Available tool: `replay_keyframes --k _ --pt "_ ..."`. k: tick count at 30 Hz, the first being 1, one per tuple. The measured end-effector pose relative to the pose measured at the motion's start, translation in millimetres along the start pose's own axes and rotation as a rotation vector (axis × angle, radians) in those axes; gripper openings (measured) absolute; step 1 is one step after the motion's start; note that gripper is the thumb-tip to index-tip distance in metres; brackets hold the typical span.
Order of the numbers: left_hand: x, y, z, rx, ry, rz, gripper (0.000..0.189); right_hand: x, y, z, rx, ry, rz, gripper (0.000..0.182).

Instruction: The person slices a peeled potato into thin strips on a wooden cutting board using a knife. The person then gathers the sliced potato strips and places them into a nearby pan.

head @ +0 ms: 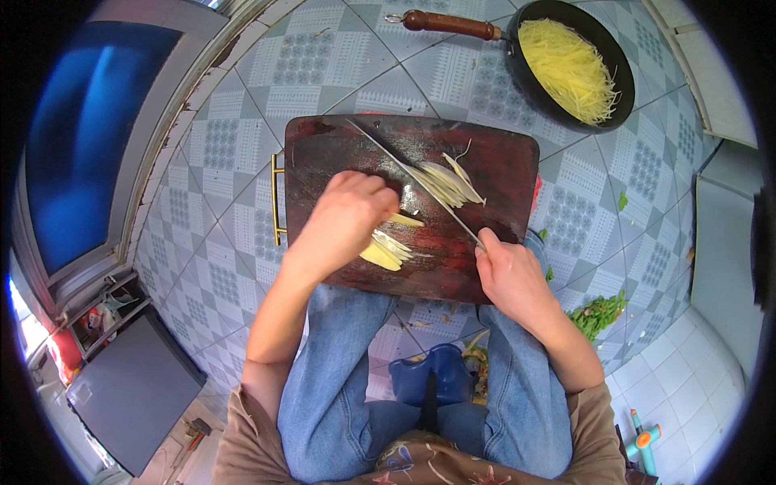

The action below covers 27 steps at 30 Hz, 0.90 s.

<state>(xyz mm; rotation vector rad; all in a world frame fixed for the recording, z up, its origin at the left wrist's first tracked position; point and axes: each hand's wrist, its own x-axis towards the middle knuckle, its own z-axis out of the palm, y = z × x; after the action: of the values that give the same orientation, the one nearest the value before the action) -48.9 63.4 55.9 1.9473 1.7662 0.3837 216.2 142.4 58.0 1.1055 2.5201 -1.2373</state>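
Note:
In front of me a dark, red-stained cutting board (339,145) bears cut vegetable pieces. My right hand (512,270) grips a kitchen knife (412,173) by its handle. Its blade appears almost edge-on, slanting toward the far left edge of the board. Pale vegetable strips (448,182) lie along the blade's right side. My left hand (354,212) is curled over the board, left of the knife. One yellowish strip (407,219) emerges by its fingertips; whether they grip it is hidden. Several yellow slices (385,251) lie just nearer to me.
Beyond the board, a black pan (624,79) with a wooden handle holds fine yellow shreds (567,73) on the tiled floor (364,54). Green leaves (597,318) lie at right. A blue plastic item (430,376) sits between my legs. A brass-coloured handle (274,200) shows beside the board.

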Motion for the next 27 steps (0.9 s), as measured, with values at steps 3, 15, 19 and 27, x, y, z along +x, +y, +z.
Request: replay_keyframes --k 3,15,19,27 --pt "14 15 21 -0.082 0.069 0.063 0.012 1 3 -1 0.022 -0.014 0.004 0.013" --pt "-13 37 75 0.149 0.426 0.049 0.038 6 6 -16 -0.094 -0.027 -0.058 0.012" --pt "-15 34 81 0.185 0.446 0.091 0.040 4 9 -18 -0.145 -0.040 -0.097 0.013" --pt "-17 38 82 0.124 0.458 0.095 0.035 7 7 -19 -0.146 -0.029 -0.115 0.013"
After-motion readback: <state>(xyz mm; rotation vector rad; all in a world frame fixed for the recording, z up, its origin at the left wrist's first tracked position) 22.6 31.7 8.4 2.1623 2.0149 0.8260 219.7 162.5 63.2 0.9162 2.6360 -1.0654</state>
